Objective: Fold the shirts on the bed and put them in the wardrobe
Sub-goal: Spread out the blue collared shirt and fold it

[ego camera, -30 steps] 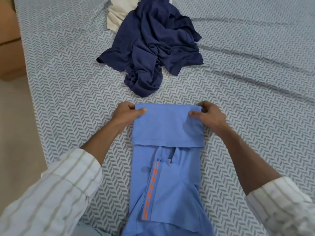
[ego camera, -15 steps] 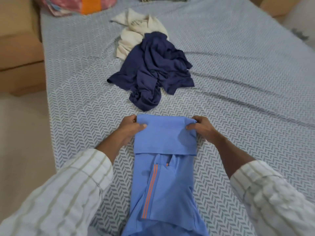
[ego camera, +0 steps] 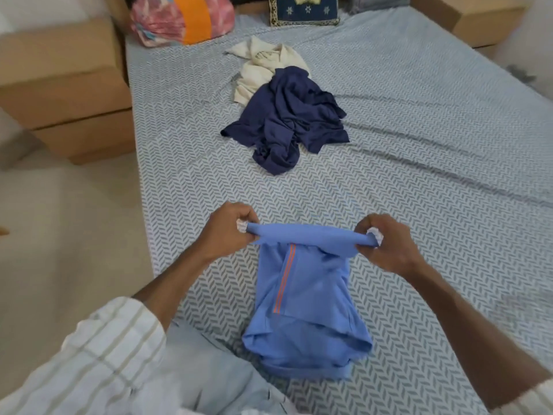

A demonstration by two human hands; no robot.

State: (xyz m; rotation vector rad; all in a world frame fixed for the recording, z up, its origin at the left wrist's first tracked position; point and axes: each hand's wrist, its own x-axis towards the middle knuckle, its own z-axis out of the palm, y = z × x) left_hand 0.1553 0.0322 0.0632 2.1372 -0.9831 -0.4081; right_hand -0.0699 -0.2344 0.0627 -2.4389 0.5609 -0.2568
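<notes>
Head view showed both hands gripping the far folded edge of a light blue shirt (ego camera: 305,298), 1 at each corner. The left hand (ego camera: 229,232) had its fingers curled and its thumb pressed against them, pinching the left corner of the fold. The right hand (ego camera: 386,244) pinched the right corner the same way, fingers bent tight around a small bunch of cloth. Between the 2 hands the fold was raised off the bed (ego camera: 449,175) and drawn taut, while the near part of the shirt lay on the sheet close to the person. 2 thin orange stripes ran down the shirt's front.

Farther along the bed, a crumpled navy shirt (ego camera: 287,121) lay in a heap, well apart from the blue one. A cream shirt (ego camera: 260,67) lay just beyond it, touching it and partly covered by it.

The bed carried a grey and white herringbone sheet. At its far end sat a pink and orange bundle (ego camera: 182,19) on the left and a dark blue patterned cushion (ego camera: 303,10) beside it. A light brown bedside cabinet (ego camera: 65,91) stood left of the bed on a pale floor. Both forearms came from rolled, striped white sleeves.
</notes>
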